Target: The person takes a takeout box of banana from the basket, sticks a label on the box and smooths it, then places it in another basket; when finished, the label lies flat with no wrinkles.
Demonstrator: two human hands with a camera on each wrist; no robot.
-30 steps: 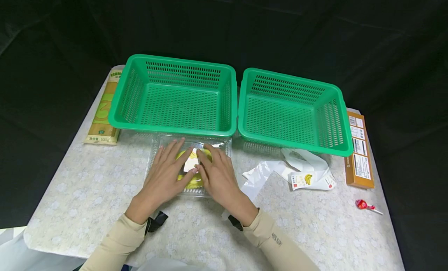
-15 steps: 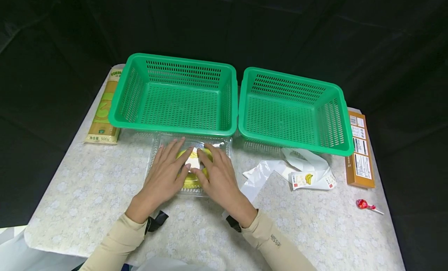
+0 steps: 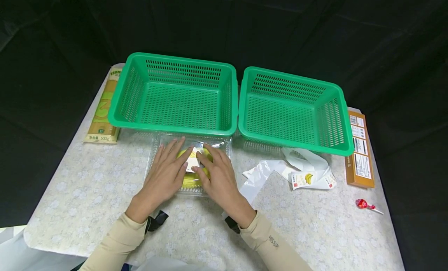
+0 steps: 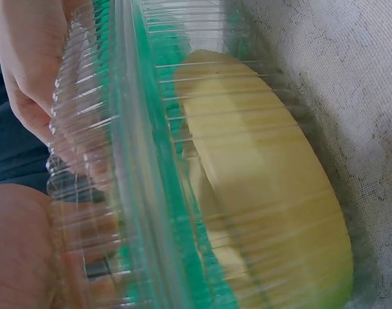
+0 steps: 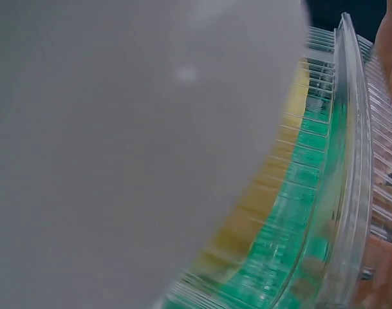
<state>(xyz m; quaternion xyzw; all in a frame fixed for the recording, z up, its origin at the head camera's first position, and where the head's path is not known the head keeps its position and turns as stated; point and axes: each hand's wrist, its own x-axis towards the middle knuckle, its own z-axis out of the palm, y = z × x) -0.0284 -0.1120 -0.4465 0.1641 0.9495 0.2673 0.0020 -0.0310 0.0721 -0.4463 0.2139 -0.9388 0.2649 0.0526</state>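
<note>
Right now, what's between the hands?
Between the left hand and right hand, the head view shows a white label and, through the clear box, yellow fruit.

Our left hand (image 3: pixel 163 173) and right hand (image 3: pixel 219 175) lie side by side, palms down, fingers (image 3: pixel 177 146) spread, thumbs (image 3: pixel 181 174) angled inward.
</note>
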